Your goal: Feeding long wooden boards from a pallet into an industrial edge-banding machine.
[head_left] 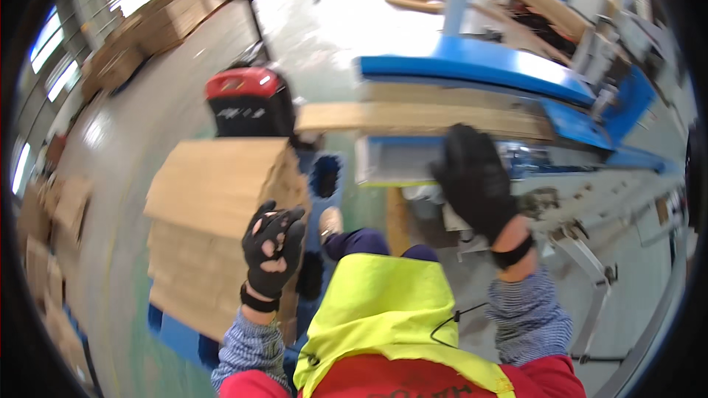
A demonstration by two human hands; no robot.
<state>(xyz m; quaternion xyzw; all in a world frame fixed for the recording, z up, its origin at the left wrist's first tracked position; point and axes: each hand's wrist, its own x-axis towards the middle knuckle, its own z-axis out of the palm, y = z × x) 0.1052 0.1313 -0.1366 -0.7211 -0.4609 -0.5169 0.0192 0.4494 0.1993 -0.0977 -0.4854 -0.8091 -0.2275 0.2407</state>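
My left hand (273, 247), in a black glove with skin showing through holes, is held with its fingers curled in. No object shows in it. It is over the right side of a stack of flat brown cardboard (214, 184); I cannot tell whether it touches the stack. My right hand (476, 180), in a black glove and blurred, is stretched out at the near edge of a blue machine (472, 66). Long brown cardboard (442, 110) lies in the machine, under its blue top beam, and juts out to the left. Contact between that hand and the cardboard cannot be made out.
The stack rests on a blue pallet (324, 214). Behind it stands a red and black pallet truck (247, 96) with an upright handle. Grey machine framing (590, 280) runs along my right side. More cardboard piles (155, 26) stand far left.
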